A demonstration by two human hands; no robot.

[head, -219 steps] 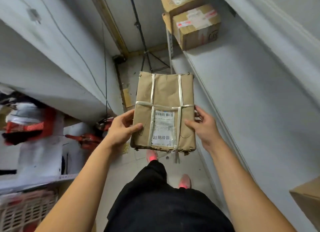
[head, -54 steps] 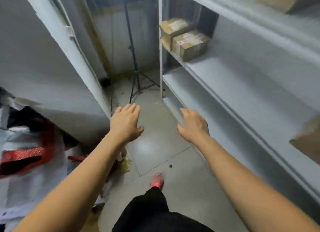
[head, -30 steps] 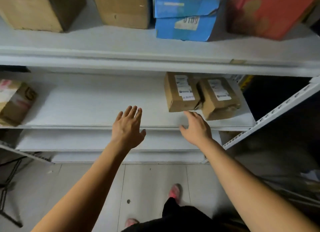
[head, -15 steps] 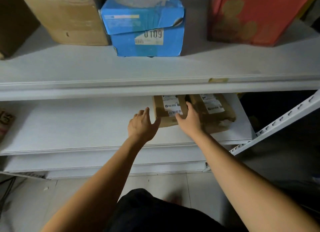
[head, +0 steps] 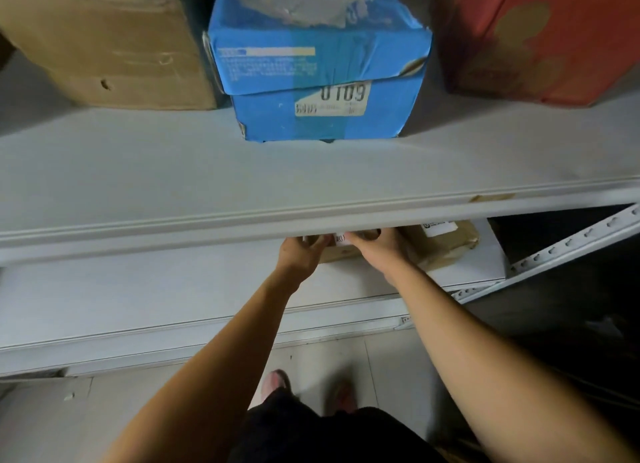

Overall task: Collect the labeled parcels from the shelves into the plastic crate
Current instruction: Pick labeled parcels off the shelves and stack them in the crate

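Your left hand (head: 300,254) clasps the labeled parcel (head: 339,253) at its 9 o'clock edge, your right hand (head: 379,248) at 3 o'clock, fingertips out of sight.

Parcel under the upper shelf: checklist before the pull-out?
1. Left hand grips parcel at its left end: ok.
2. Right hand grips its right side: ok.
3. Fingertip hold further back: cannot tell, upper shelf hides it.
4. Neighbour parcel free of the grasp: cannot tell, the right hand covers the seam.
5. Lower shelf bare in front of the parcel, along the pull path: ok.
6. Crate in view for the drop: not ok.
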